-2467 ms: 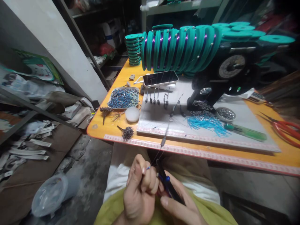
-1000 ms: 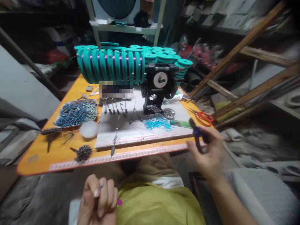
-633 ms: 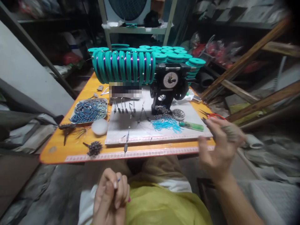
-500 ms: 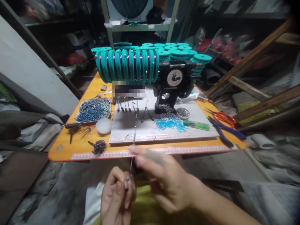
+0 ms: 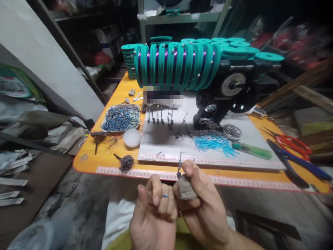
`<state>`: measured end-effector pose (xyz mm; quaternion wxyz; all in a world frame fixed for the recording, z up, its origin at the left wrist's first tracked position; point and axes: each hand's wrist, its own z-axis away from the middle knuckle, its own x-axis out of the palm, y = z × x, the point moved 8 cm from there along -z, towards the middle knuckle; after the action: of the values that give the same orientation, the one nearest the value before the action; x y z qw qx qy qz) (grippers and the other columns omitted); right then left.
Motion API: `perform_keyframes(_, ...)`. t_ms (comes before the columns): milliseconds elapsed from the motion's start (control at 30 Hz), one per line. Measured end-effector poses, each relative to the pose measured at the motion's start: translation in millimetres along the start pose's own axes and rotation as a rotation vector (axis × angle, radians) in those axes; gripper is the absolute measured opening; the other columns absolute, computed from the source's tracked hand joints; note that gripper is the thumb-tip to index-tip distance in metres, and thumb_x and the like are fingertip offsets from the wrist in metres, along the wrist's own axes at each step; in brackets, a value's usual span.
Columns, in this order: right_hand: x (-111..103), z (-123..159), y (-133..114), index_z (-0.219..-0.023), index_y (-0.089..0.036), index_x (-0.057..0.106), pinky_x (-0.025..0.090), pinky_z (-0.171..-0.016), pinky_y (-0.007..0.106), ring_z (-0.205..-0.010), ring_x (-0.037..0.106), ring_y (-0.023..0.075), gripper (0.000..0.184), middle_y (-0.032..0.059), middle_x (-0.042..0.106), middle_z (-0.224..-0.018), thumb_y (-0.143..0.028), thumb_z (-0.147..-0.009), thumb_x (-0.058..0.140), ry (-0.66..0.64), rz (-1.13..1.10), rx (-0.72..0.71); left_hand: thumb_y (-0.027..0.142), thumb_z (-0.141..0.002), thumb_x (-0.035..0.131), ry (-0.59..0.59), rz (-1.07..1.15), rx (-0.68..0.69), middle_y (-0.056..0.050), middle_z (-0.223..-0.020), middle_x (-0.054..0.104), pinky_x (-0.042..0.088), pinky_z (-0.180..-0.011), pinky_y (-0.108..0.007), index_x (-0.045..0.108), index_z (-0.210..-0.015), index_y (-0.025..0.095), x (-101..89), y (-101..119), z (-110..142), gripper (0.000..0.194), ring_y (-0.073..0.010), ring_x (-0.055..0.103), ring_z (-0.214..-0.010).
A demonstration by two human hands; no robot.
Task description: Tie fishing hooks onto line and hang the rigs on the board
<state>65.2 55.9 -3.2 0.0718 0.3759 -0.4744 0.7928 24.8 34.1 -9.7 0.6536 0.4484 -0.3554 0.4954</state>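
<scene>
Below the front edge of the table, my left hand [image 5: 156,211] is closed with its fingers curled in. A small blue tip [image 5: 164,196] shows between those fingers; most of that piece is hidden. Right beside it, my right hand [image 5: 208,205] is closed around a rough, folded-looking grey lump [image 5: 186,189], its thumb and index finger on top. Just past the right fingertips stands a dark coiled wire piece [image 5: 179,168] with a small block at its lower end. Whether the fingers touch it I cannot tell.
A black machine [image 5: 226,90] carries a row of teal spools [image 5: 177,66] over a white board [image 5: 161,149]. Around it are a tray of blue pieces [image 5: 119,119], a white dome [image 5: 132,138], cut blue tubes [image 5: 215,144], a green-handled tool [image 5: 252,150] and pliers [image 5: 304,165].
My right hand has turned from back-up to palm-side, and the grey lump now shows in it. Both hands are closer together. The camera has shifted, so the table appears farther right.
</scene>
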Motion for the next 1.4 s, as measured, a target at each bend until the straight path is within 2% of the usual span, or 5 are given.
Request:
perform_keyframes(200, -10.2, -2.8, -14.7, -0.111, -0.013, 0.029, 0.027, -0.048, 0.003, -0.048, 0.028, -0.0069, 0.057, -0.0059, 0.028, -0.054, -0.066, -0.089, 0.03, -0.152, 0.412, -0.025, 0.061, -0.073, 0.07, -0.168, -0.395, 0.191, 0.01, -0.044, 0.021, 0.026, -0.045, -0.017, 0.045, -0.055, 0.021, 2.2, 21.7, -1.9, 0.051, -0.003, 0.026, -0.043)
perform_keyframes(400, 15.9, 25.5, -42.1, -0.134, -0.016, 0.035, 0.037, -0.07, 0.0, -0.074, 0.047, -0.0099, 0.054, 0.0031, 0.055, -0.09, -0.052, -0.094, 0.033, -0.28, 1.147, -0.643, 0.049, -0.081, 0.067, -0.122, -0.858, 0.428, 0.003, -0.057, 0.054, 0.042, -0.057, -0.013, 0.058, -0.063, 0.017, 1.5, 47.1, 8.5, 0.037, -0.0038, 0.051, -0.058)
perform_keyframes(733, 15.6, 7.4, 1.2, -0.09, -0.016, 0.015, 0.021, -0.04, 0.004, -0.038, 0.013, -0.0039, 0.055, -0.0093, 0.007, -0.044, -0.063, -0.087, 0.042, -0.148, -0.067, -0.056, 0.049, -0.081, 0.064, -0.056, -0.097, 0.011, 0.01, -0.046, 0.01, 0.021, -0.045, -0.019, 0.052, -0.052, 0.021, 7.2, 10.2, 0.8, 0.042, -0.0034, 0.014, -0.044)
perform_keyframes(1167, 12.0, 20.9, -36.0, -0.13, -0.016, 0.039, 0.035, -0.067, -0.001, -0.072, 0.043, -0.0107, 0.075, 0.0017, 0.056, -0.091, -0.071, -0.08, 0.045, -0.235, 1.053, -0.517, 0.04, -0.084, 0.066, -0.112, -0.977, 0.336, 0.003, -0.057, 0.055, 0.042, -0.06, -0.013, 0.059, -0.06, 0.017, -0.4, 46.3, 14.7, 0.033, -0.003, 0.05, -0.058)
perform_keyframes(1400, 0.9, 17.7, 1.1, -0.107, -0.013, 0.031, 0.028, -0.051, 0.0, -0.052, 0.031, -0.0103, 0.053, -0.0051, 0.036, -0.062, -0.062, -0.09, 0.037, -0.127, 0.344, -0.185, 0.047, -0.077, 0.071, -0.008, -0.43, 0.043, 0.01, -0.047, 0.032, 0.015, -0.041, -0.014, 0.048, -0.056, 0.018, -4.0, 22.3, 3.4, 0.043, 0.0009, 0.02, -0.04)
